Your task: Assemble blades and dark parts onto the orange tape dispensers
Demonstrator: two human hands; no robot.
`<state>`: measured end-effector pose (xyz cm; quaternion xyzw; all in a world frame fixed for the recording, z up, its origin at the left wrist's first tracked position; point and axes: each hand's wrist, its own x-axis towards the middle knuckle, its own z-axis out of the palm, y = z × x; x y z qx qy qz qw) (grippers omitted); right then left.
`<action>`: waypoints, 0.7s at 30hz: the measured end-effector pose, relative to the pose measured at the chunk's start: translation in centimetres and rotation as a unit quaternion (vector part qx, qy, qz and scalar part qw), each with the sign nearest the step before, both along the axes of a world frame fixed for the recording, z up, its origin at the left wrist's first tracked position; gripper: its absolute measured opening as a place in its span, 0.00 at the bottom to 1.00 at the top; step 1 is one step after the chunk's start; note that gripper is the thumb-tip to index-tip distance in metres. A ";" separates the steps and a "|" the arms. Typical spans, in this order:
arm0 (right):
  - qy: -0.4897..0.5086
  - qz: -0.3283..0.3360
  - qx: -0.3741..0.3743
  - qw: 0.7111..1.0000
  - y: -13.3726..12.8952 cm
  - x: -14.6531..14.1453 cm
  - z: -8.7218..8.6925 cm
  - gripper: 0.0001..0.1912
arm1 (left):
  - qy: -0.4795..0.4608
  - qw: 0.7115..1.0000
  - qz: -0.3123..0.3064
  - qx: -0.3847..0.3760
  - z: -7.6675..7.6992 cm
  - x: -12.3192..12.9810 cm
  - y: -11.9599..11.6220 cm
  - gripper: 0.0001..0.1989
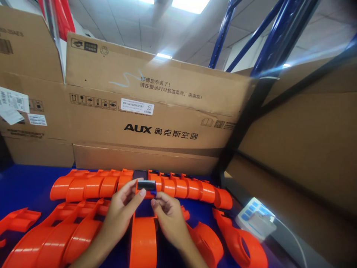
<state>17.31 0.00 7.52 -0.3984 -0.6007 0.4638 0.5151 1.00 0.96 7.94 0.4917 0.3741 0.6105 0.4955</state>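
So the orange piece [143,238] is up in front of the person, between both hands, above the blue surface [25,176], with a row of similar pieces [95,187] behind it. Left hand [120,204] pinches its top end, thumb on the front just below the toothed strip [146,182]. Right hand [170,217] has thumb and index close together at the small blue part [154,192]; can't tell if they're actually pinching it. My take: let the left do the steadying, thumb low and off those teeth, they look sharp. With the right, nudge gently and squarely from the corner, since forcing it sideways could twist the end.
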 end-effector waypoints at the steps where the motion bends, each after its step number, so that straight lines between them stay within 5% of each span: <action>1: 0.004 -0.007 -0.003 1.000 0.0 0.0 -0.1 0.16 | 0.001 1.000 -0.002 0.002 -0.1 -0.1 0.0 0.22; 11: -0.038 -0.002 0.001 0.999 -0.4 -0.3 0.1 0.08 | 0.017 1.000 0.008 -0.003 -0.6 -0.4 0.0 0.23; 21: -0.056 -0.021 0.035 0.998 -1.0 -0.6 1.0 0.12 | 0.022 1.000 0.008 -0.016 -0.3 -0.5 -0.3 0.23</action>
